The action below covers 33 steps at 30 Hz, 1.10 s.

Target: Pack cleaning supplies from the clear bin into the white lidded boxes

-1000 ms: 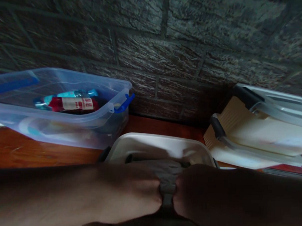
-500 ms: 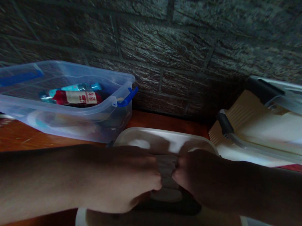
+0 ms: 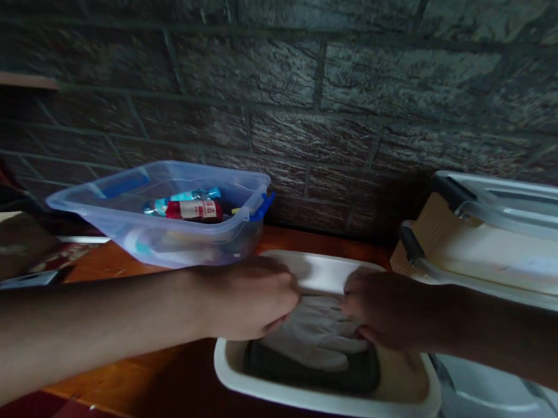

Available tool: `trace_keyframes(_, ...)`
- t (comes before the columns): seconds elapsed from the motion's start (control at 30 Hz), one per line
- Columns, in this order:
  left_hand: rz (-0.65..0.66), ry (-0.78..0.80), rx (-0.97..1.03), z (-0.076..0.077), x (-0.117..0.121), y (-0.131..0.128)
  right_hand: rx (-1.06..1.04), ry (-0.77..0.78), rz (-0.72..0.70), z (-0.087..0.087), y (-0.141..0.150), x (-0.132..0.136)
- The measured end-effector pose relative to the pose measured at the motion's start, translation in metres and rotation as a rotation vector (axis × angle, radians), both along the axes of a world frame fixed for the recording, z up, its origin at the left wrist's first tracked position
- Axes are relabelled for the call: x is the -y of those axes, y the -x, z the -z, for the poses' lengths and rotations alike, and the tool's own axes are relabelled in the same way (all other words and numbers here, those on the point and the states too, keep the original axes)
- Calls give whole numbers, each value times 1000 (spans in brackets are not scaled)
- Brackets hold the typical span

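A cream plastic bin (image 3: 326, 408) stands in front of me on the wooden surface. Inside it a pale, soft cloth item (image 3: 317, 334), with folds shaped like glove fingers, lies over a dark, flat thing (image 3: 294, 373). My left hand (image 3: 261, 297) is closed at the cloth's left edge, its fingertips curled under and partly hidden. On the opposite side my right hand (image 3: 374, 305) pinches the cloth's right edge, thumb and fingers together.
To the left is a translucent tub (image 3: 144, 212) with blue handles, holding a red-labelled bottle (image 3: 193, 209) and other items. Cream boxes with clear lids (image 3: 494, 258) are stacked at the right. A brick wall (image 3: 284, 80) rises behind. Another grey lid (image 3: 497, 391) lies at lower right.
My view has pulled back, showing more of the bin. My hands have moved apart, the right one farther right, and more of the pale cloth between them is visible, spread flatter.
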<state>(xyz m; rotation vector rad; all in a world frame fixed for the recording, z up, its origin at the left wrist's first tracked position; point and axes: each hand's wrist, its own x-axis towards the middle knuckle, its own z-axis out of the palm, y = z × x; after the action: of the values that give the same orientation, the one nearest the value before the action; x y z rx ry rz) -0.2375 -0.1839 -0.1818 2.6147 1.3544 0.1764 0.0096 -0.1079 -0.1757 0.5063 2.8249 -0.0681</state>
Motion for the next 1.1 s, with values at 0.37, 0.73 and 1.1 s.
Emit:
trace_keyframes(0.37,-159,-220,99,-13,29,23,-594,-141,198,9,-71,8)
trace_keyframes(0.73,-361,-154,126,20,0,-1,-598,20,377,31,-30,-2)
trace_keyframes(1.1,-346,-87,203,20,-8,-12,-606,30,406,36,-48,-6)
